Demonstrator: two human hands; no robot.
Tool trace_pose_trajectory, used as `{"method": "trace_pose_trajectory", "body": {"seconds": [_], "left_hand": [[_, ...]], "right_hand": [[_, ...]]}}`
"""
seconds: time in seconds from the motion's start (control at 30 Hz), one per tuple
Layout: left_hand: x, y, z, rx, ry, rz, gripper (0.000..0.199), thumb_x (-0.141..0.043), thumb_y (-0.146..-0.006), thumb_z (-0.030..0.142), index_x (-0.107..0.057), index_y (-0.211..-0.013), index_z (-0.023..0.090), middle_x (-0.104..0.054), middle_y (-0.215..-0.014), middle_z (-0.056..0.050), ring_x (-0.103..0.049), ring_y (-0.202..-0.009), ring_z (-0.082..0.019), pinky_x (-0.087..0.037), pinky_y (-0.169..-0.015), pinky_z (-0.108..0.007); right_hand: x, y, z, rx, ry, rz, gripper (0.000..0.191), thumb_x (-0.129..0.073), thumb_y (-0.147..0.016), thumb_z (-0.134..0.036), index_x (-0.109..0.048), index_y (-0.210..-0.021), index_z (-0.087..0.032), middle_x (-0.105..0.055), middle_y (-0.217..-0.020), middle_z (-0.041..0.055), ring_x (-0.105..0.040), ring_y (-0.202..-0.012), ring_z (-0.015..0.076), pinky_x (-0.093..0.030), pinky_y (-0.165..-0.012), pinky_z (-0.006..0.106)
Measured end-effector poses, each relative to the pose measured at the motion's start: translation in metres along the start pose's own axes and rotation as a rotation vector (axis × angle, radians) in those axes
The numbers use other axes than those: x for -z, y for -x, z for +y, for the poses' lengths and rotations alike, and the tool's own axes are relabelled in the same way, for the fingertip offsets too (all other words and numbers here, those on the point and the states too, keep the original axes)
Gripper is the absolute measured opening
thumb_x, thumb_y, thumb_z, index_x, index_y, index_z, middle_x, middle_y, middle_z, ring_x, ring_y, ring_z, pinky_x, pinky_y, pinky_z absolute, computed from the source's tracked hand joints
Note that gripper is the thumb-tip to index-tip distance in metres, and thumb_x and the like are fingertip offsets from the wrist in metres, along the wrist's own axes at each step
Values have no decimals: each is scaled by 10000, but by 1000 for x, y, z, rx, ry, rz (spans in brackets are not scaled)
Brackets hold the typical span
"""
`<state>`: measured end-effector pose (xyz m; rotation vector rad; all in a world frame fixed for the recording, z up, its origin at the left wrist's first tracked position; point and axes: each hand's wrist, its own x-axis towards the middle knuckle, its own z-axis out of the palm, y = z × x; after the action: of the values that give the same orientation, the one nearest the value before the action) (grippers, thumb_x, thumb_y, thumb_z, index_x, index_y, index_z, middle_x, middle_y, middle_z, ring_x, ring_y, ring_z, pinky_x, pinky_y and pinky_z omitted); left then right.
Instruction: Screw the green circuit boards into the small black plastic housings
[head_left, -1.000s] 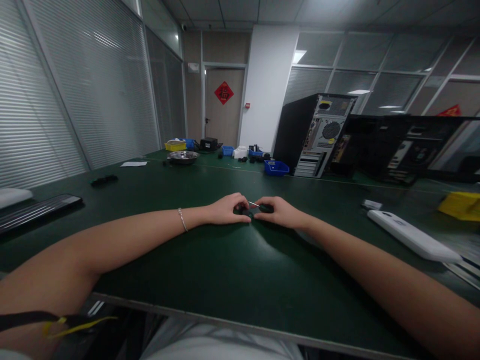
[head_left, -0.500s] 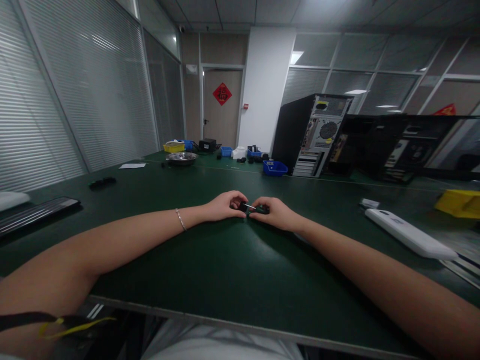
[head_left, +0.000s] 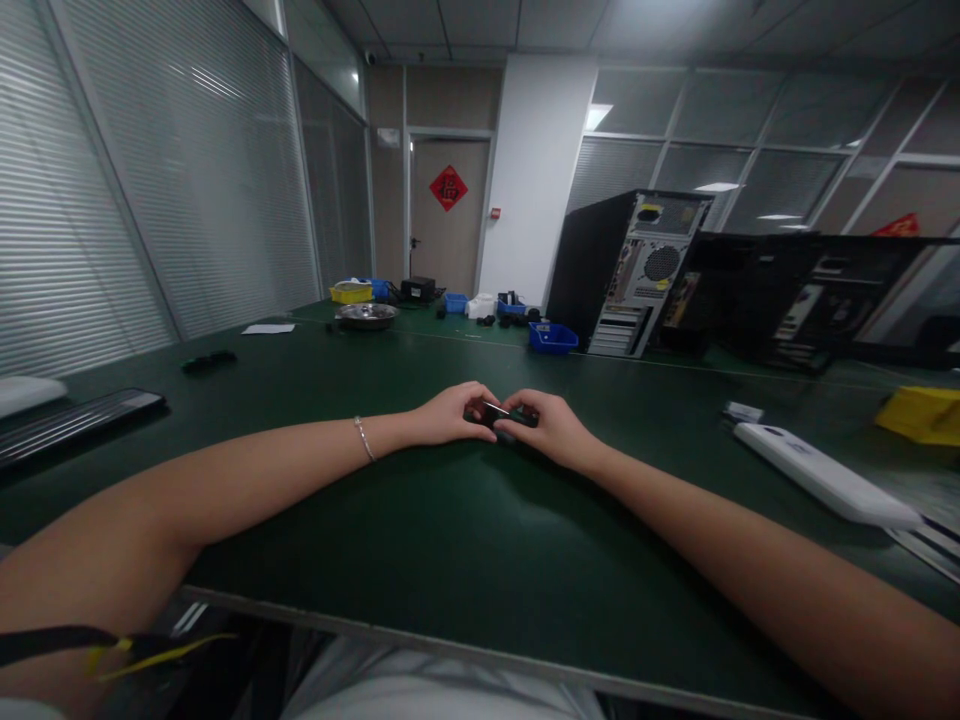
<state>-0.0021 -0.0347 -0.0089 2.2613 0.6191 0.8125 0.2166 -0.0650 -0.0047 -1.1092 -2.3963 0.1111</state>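
Piece, small and dark (head_left: 486,413), sits at the centre of the frame, low over the bench (head_left: 450,520), partly hidden by fingers; its exact form cannot be made out. Left hand (head_left: 444,417): grip narrow, thumb and fingers closed around the piece. Right hand (head_left: 559,428): grip narrow, holding a dark-handled tool (head_left: 526,415), whose thin bright shaft (head_left: 497,408) points toward the left hand. Shaft tip appears at or beside the piece; contact cannot be confirmed. Progress: work judged to be underway, with tool and piece both in hand and brought together. Nothing finished or set apart can be identified near the hands; whether any part has been loosened, fitted or turned cannot be read at this size, so the amount left is undetermined. Farther out: blue bin (head_left: 553,338) above and right of the hands, beside a computer tower (head_left: 589,265) standing at upper right. Metal bowl (head_left: 367,317) and yellow tray (head_left: 350,293) lie left of centre toward the far edge, sheet of paper (head_left: 268,329) farther left. Long white object (head_left: 825,474) at right of the frame; second yellow container (head_left: 921,415) near the right edge.
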Motion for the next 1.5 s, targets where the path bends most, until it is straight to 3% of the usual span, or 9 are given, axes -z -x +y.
{"method": "trace_pose_trajectory", "body": {"seconds": [0.43, 0.9, 1.23, 1.5], "left_hand": [[-1, -3, -7, 29, 232, 26, 456, -787, -692, 209, -596, -1099, 130, -642, -974, -66, -618, -912, -189, -484, -853, -376], [-9, -1, 7, 32, 324, 115, 450, -821, -636, 187, -624, -1036, 133, -641, -921, -50, -625, -874, -200, -481, -855, -404], [-11, -2, 1, 87, 473, 122, 468, -816, -629, 122, -597, -1042, 132, -656, -917, -41, -641, -889, -181, -495, -862, -372], [-9, -1, 1, 161, 570, 96, 480, -808, -654, 124, -568, -1067, 168, -647, -1057, -71, -684, -832, -170, -550, -788, -345]], "right_hand": [[0, 3, -3, 45, -30, 209, 215, -568, -942, -332, -617, -1039, -147, -663, -940, 33, -649, -756, 150, -548, -685, 323], [-3, 2, -6, 118, 9, 253, 203, -573, -939, -318, -623, -1054, -159, -660, -1028, 53, -650, -877, 181, -543, -773, 370], [-4, 1, -6, 140, 2, 266, 196, -572, -941, -305, -625, -1065, -163, -656, -1053, 56, -649, -891, 183, -544, -780, 371], [-4, 1, -6, 159, -33, 271, 206, -575, -940, -296, -619, -1095, -168, -646, -1092, 63, -644, -924, 192, -541, -802, 386]]}}
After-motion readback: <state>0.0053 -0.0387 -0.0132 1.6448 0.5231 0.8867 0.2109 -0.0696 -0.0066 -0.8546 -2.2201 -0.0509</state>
